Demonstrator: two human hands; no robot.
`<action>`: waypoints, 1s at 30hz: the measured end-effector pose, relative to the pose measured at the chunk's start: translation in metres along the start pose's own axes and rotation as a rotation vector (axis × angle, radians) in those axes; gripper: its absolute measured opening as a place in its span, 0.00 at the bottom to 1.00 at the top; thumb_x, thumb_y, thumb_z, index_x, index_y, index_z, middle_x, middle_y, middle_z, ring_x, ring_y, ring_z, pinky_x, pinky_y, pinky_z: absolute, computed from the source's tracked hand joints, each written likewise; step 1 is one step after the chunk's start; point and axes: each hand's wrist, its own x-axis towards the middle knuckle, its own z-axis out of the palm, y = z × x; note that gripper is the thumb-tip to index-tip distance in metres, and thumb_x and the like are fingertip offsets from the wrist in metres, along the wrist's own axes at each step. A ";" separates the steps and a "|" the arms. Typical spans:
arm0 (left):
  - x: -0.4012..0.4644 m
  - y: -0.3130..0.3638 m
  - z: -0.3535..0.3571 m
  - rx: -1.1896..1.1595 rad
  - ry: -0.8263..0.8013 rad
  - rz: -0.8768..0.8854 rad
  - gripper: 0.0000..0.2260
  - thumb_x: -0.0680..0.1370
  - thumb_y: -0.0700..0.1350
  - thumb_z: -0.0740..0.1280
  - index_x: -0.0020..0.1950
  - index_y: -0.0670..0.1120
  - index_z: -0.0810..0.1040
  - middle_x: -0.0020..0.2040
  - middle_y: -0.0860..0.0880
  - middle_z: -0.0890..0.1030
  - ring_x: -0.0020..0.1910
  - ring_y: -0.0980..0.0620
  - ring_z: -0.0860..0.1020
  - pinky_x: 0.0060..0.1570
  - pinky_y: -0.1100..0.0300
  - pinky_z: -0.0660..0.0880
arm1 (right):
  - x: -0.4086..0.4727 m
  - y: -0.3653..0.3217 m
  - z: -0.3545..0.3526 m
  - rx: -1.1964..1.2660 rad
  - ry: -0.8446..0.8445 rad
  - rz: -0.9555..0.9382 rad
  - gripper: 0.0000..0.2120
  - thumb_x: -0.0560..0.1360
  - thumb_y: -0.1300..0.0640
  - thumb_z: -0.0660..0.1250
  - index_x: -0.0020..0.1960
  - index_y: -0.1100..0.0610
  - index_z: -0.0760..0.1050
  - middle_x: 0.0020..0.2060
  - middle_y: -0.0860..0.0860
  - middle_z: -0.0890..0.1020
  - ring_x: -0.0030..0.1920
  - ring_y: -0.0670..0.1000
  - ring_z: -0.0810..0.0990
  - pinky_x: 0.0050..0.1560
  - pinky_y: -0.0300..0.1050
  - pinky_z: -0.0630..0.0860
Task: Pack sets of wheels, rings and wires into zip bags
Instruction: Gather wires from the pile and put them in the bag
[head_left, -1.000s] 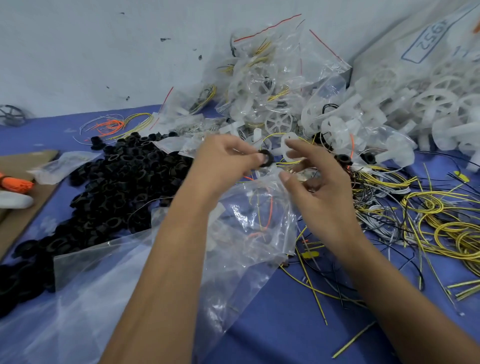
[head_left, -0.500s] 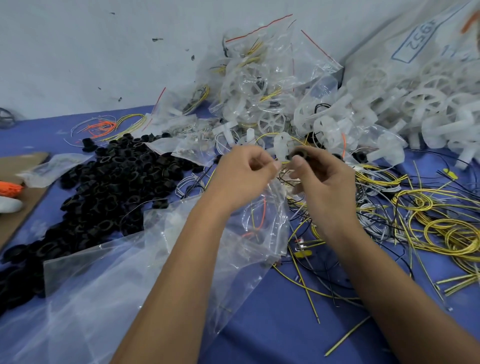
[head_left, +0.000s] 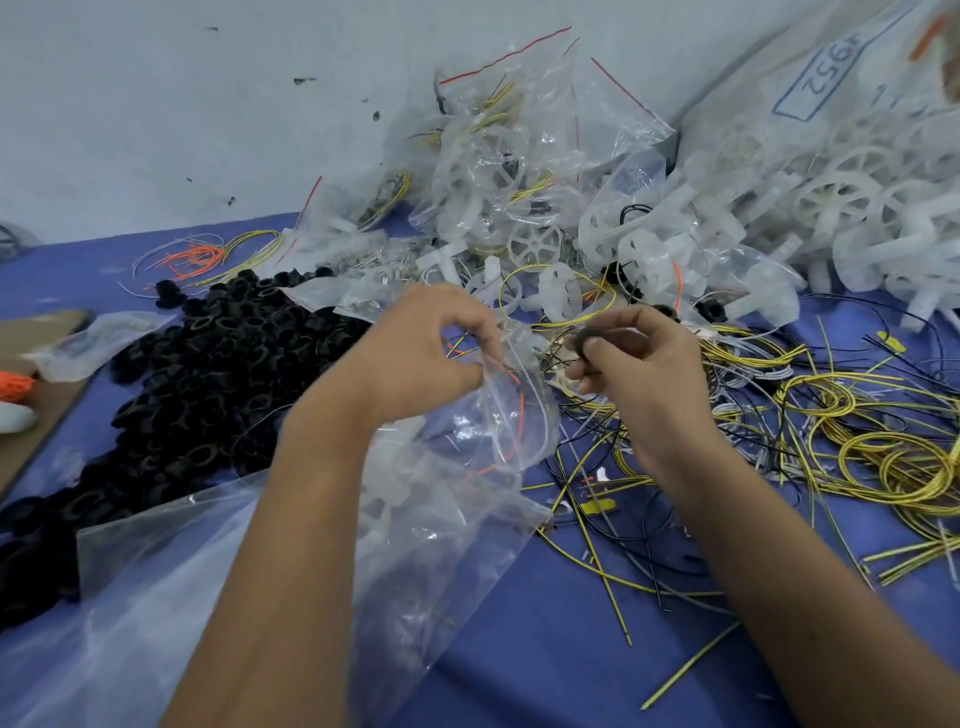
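Left hand pinches clear plastic zip bag at its mouth; right hand pinches small black ring, mostly hidden by fingers.

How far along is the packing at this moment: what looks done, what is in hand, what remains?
Done: filled bags lie heaped against the wall. In hand: the left hand pinches a zip bag at its mouth, orange wire already inside; the right hand holds a black ring beside the opening, not yet in. Left: large piles of black rings, white wheels and loose wires.
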 end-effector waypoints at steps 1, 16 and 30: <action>-0.002 -0.002 -0.006 -0.047 0.007 -0.022 0.13 0.71 0.33 0.76 0.39 0.51 0.83 0.52 0.49 0.83 0.55 0.53 0.79 0.52 0.66 0.73 | -0.001 0.000 0.002 -0.038 -0.030 -0.032 0.08 0.77 0.74 0.64 0.51 0.66 0.78 0.38 0.57 0.83 0.30 0.52 0.80 0.31 0.42 0.77; -0.007 0.001 -0.011 -0.289 -0.080 -0.056 0.05 0.73 0.31 0.76 0.46 0.40 0.87 0.38 0.40 0.83 0.35 0.56 0.77 0.37 0.67 0.73 | -0.022 0.008 0.018 -0.244 -0.623 -0.054 0.07 0.74 0.71 0.73 0.52 0.66 0.83 0.45 0.63 0.86 0.46 0.62 0.86 0.46 0.60 0.82; -0.010 -0.019 -0.004 -0.278 -0.313 -0.233 0.04 0.72 0.31 0.76 0.45 0.36 0.85 0.44 0.29 0.82 0.39 0.48 0.76 0.46 0.54 0.74 | 0.015 0.016 0.003 -0.800 0.033 -0.374 0.04 0.75 0.61 0.71 0.44 0.54 0.84 0.36 0.45 0.84 0.39 0.44 0.82 0.46 0.45 0.80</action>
